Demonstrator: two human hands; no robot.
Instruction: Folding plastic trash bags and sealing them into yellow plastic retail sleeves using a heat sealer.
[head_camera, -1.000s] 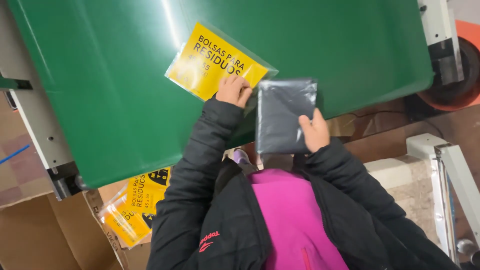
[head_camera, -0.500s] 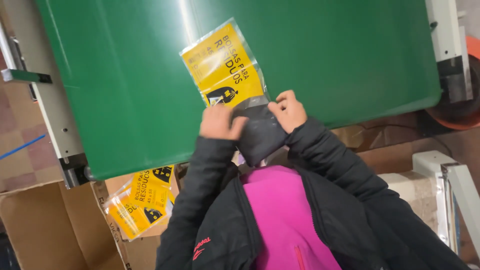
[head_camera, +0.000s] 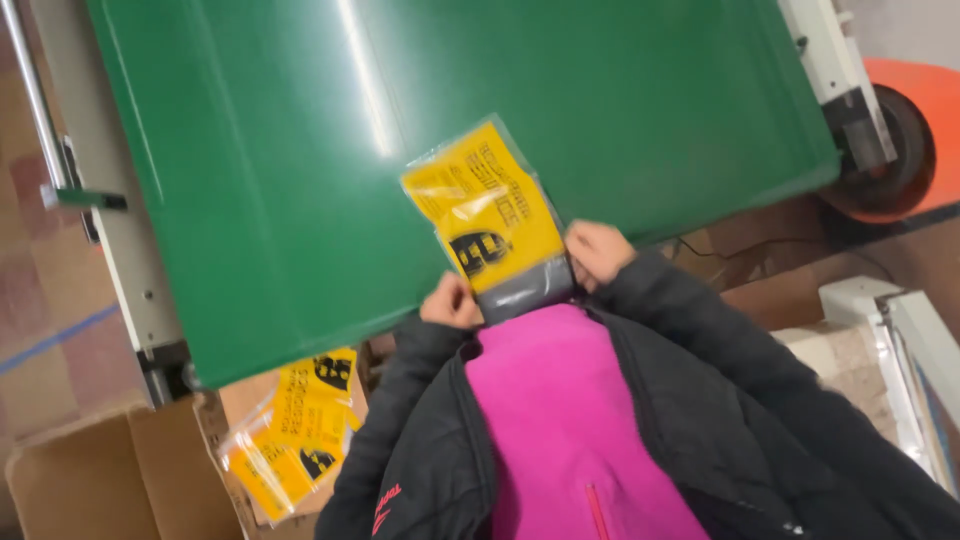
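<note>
A clear packet with a yellow printed insert (head_camera: 487, 214) lies on the green conveyor belt (head_camera: 300, 150), its near end over the belt's front edge. A dark grey folded bag sits inside its lower end. My left hand (head_camera: 450, 302) grips the packet's near left corner. My right hand (head_camera: 595, 252) holds the near right side. Both black jacket sleeves reach up from my pink top.
A cardboard box (head_camera: 120, 480) at lower left holds several more yellow packets (head_camera: 295, 430). The belt's white metal frame (head_camera: 120, 250) runs along the left. An orange wheeled machine (head_camera: 900, 130) stands at upper right. A white frame (head_camera: 910, 340) is at the right.
The grey bag, held beside the packet a second ago, now sits inside the yellow packet. The packet has turned lengthwise and both hands have closed on its near end.
</note>
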